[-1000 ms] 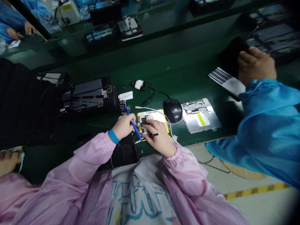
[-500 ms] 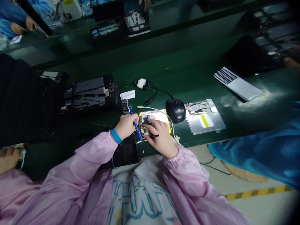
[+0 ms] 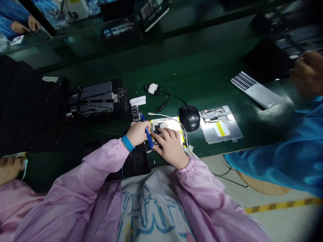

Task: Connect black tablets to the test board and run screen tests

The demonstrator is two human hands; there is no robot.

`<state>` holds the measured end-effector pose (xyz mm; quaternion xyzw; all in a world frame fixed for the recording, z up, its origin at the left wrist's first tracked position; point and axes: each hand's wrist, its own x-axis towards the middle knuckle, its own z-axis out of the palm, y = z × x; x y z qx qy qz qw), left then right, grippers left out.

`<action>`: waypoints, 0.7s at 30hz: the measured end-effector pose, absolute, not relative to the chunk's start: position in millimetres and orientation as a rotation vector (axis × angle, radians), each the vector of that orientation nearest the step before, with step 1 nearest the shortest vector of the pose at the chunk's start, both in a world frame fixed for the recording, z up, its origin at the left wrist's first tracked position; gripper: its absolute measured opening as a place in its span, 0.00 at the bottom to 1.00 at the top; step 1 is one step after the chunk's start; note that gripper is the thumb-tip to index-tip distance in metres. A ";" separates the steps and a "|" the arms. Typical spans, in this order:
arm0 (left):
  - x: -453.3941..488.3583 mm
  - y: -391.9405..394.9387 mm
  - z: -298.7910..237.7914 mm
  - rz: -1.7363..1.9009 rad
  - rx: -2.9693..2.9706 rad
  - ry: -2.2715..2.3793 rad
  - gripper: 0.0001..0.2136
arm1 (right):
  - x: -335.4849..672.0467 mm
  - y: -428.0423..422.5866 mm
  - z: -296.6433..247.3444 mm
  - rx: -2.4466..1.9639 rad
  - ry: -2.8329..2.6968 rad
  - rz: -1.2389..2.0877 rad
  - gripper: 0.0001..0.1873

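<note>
My left hand, with a blue wrist strap, is closed round a blue tool that slants down onto an opened device with yellow tape at the near table edge. My right hand rests on the same device with its fingers curled and pressed to the board. What, if anything, those fingers pinch is hidden. A white cable runs over the device.
A black mouse and a silver back plate lie right of the device. A dark opened tablet and black trays stand to the left. A co-worker in blue reaches over a white sheet at right.
The thin black tool that stuck out under my right hand is no longer visible. The co-worker's hand has come back into view at the far right.
</note>
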<state>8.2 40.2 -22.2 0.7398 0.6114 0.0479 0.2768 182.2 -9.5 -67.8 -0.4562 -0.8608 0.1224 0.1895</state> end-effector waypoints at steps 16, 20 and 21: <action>22.6 -4.8 18.1 0.553 1.658 1.217 0.10 | 198.6 -22.7 -40.7 -1.011 -1.345 1.490 0.16; 20.3 -5.7 15.1 0.533 1.620 1.234 0.11 | 194.8 -16.9 -42.4 -0.991 -1.224 1.513 0.16; 17.0 -2.9 14.0 0.547 1.637 1.274 0.11 | 194.4 -15.1 -45.4 -1.022 -1.218 1.480 0.15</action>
